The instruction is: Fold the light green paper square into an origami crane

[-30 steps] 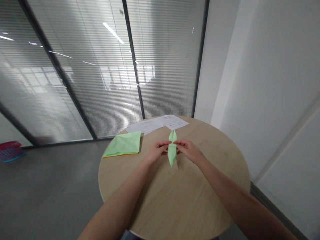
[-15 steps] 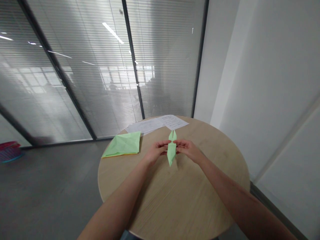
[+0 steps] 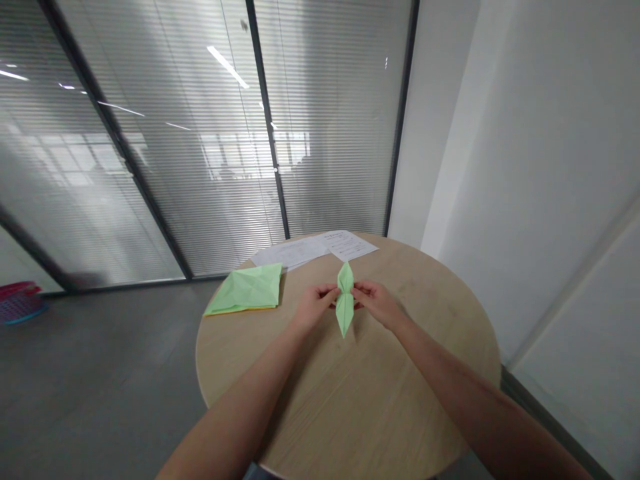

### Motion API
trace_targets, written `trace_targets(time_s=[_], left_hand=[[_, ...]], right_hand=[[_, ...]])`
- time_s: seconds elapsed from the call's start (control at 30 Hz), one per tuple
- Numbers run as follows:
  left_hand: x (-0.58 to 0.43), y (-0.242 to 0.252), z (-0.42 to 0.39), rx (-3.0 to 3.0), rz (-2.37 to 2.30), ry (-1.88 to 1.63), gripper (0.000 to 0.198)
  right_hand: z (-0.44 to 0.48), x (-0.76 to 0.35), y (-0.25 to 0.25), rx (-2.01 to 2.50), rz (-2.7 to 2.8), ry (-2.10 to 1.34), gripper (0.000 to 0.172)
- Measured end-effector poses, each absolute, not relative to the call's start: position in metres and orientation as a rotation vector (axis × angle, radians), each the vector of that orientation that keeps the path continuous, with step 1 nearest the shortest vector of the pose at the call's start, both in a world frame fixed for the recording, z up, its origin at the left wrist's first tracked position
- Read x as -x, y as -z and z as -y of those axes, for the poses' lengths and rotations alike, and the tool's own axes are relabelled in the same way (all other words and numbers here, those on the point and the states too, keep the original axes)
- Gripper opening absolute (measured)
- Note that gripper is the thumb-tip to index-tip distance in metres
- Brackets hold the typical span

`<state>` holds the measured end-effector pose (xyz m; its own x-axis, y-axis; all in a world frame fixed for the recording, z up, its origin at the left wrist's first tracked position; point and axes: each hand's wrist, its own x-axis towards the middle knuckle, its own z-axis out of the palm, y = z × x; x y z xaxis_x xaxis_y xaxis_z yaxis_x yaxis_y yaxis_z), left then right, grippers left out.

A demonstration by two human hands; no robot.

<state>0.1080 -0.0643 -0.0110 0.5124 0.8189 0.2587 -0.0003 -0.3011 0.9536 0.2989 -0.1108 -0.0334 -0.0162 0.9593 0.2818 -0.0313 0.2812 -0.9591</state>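
Observation:
A narrow folded green paper shape point(image 3: 345, 303), pointed at both ends, is held just above the round wooden table point(image 3: 350, 393). My left hand point(image 3: 316, 305) pinches its left side at the middle, fingers closed on the paper. My right hand point(image 3: 374, 301) pinches the right side the same way. The two hands meet at the paper's waist, so its middle is partly hidden by my fingertips.
A flat stack of green paper sheets point(image 3: 247, 288) lies at the table's left rim. White printed sheets point(image 3: 315, 248) lie at the far edge. Glass walls with blinds stand behind, a white wall to the right, and a pink basket point(image 3: 17, 300) sits on the floor far left.
The split far tip of the green paper has closed into a single point, and my fingertips have drawn closer together on the paper's middle.

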Motion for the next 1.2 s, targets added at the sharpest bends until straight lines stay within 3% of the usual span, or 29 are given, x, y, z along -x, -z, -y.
trace_targets(time_s=[0.37, 0.6, 0.93, 1.2], left_hand=[[-0.116, 0.014, 0.069, -1.597, -0.758, -1.184, 0.034], [-0.115, 0.017, 0.067, -1.697, -0.814, -1.130, 0.026], [-0.118, 0.014, 0.074, -1.878, -0.747, -1.019, 0.039], [-0.116, 0.014, 0.069, -1.864, -0.822, -1.050, 0.042]], right_hand=[[0.114, -0.289, 0.029, 1.012, 1.084, -1.013, 0.044], [0.110, -0.290, 0.034, 0.990, 1.056, -1.136, 0.042], [0.110, -0.289, 0.037, 0.963, 1.215, -1.017, 0.031], [0.107, -0.292, 0.040, 1.071, 1.289, -0.928, 0.037]])
